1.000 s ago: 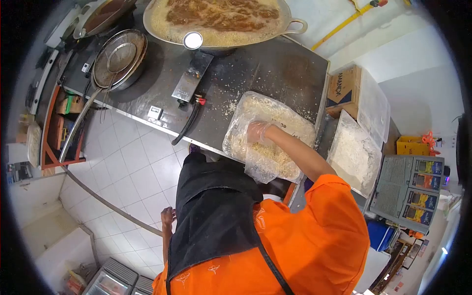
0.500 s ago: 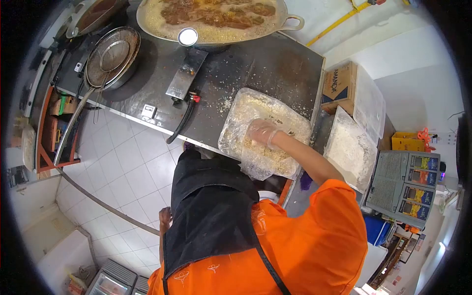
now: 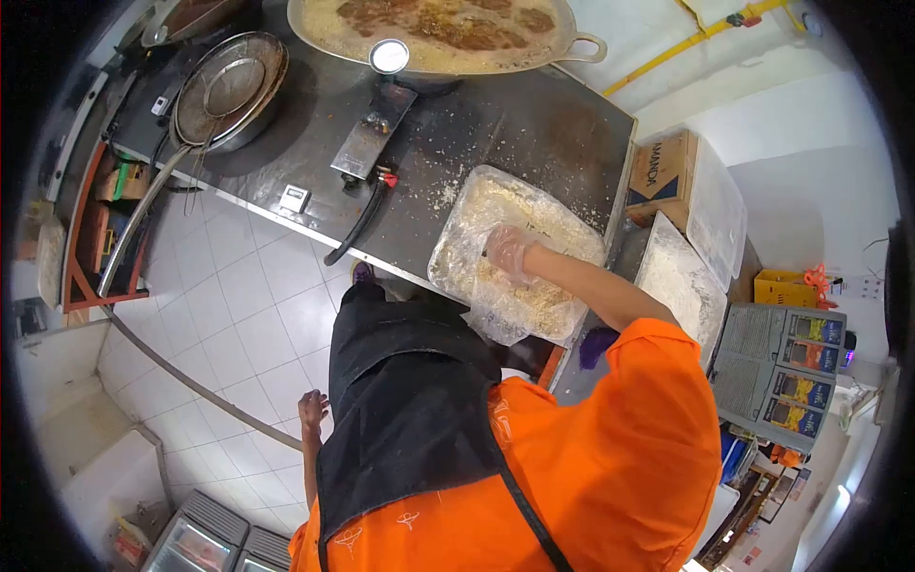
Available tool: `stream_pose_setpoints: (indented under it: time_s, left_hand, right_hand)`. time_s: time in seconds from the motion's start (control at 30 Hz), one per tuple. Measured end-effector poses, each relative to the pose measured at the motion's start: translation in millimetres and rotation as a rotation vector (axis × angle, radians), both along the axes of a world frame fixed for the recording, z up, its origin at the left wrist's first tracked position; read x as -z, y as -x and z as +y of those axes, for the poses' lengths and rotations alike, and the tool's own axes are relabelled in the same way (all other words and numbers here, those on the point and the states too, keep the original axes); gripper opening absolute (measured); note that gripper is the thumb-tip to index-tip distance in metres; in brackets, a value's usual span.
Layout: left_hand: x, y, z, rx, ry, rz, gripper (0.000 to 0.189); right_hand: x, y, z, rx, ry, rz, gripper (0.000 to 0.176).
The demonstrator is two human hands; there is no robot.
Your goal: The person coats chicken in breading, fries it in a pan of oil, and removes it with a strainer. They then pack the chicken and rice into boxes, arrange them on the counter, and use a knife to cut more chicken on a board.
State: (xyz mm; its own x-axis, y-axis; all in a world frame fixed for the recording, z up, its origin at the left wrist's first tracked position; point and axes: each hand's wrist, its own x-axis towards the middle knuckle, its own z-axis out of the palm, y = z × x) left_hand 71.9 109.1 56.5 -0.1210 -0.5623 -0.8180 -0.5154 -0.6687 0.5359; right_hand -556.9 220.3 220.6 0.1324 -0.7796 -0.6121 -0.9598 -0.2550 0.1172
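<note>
My right hand (image 3: pixel 510 251), in a clear plastic glove, reaches into a shallow tray (image 3: pixel 441 259) lined with clear plastic and filled with pale crumbs. Its fingers are curled down into the crumbs, and what they hold, if anything, is hidden. A few small dark bits show among the crumbs beyond the knuckles. Loose plastic bunches up at the tray's near edge. My left hand (image 3: pixel 313 408) is bare and hangs beside my black apron (image 3: pixel 410 400), away from the table. Its fingers are loosely apart with nothing in them.
On the dark table (image 3: pixel 534 124) stand a large oval pan (image 3: pixel 581 48) of bubbling oil with brown food and a round strainer (image 3: pixel 229 91) over a bowl. A metal burner part (image 3: pixel 372 133) with a black hose lies between. To the right are a white flour tray (image 3: pixel 679 286) and a cardboard box (image 3: pixel 658 176).
My right hand has shifted slightly within the crumbs and looks more curled. My left hand has swung a little outward from the apron. The whole view has shifted slightly.
</note>
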Motion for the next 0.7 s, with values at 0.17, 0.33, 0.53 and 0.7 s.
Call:
stream_pose_setpoints:
  time_s: [0.17, 0.33, 0.53, 0.7]
  left_hand:
    - [-1, -19, 28, 0.338, 0.090, -0.130, 0.038]
    - [110, -87, 48, 1.094, 0.654, -0.282, 0.023]
    - [47, -42, 13, 0.349, 0.118, 0.109, 0.019]
    - [0, 28, -39, 0.045, -0.055, -0.040, 0.025]
  right_hand:
    - [-107, -3, -5, 0.216, -0.035, -0.346, 0.030]
    - [-121, 14, 23, 0.413, -0.138, -0.013, 0.021]
    - [-95, 46, 71, 0.586, 0.016, 0.042, 0.027]
    - [-183, 72, 54, 0.642, 0.068, -0.014, 0.042]
